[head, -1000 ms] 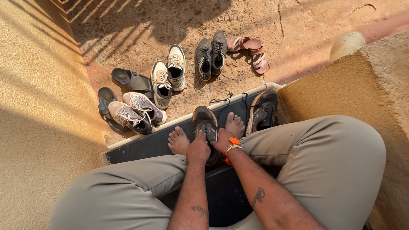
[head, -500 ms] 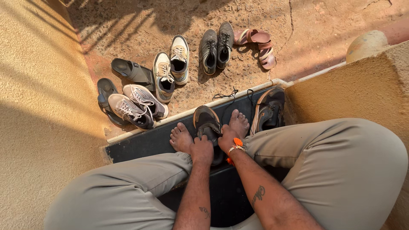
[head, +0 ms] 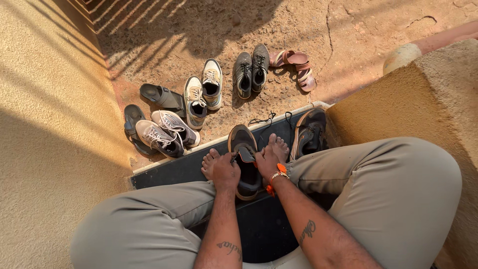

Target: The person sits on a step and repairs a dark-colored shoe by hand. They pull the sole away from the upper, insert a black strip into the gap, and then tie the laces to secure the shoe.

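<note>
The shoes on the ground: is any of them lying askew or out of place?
Mostly paired upright. The dark shoe on the black step leans on its side, laces loose, while both hands hold its mate.

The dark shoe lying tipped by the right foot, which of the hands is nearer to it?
Right. The right hand is beside the tipped dark shoe; the left hand sits farther, across the shoe between the feet.

Dark sneaker [head: 244, 162] upright on black step between bare feet, unlaced.
</note>
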